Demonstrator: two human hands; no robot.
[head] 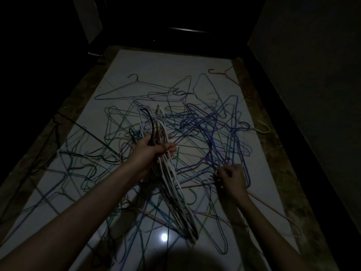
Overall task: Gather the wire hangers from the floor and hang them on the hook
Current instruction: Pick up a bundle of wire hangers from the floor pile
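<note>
Thin wire hangers [195, 122], mostly blue, green and white, lie tangled across the pale floor [156, 71]. A gathered bundle of hangers [172, 182] stands raised above them, hooks up.

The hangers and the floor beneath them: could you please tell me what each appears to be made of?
The bundle of hangers in the left hand, like the hangers on the floor, look like thin bent wire, probably metal with a coloured coating: white, blue, green, black. The floor looks like pale glossy tile, since it mirrors a round light; the dim picture leaves this uncertain.
</note>
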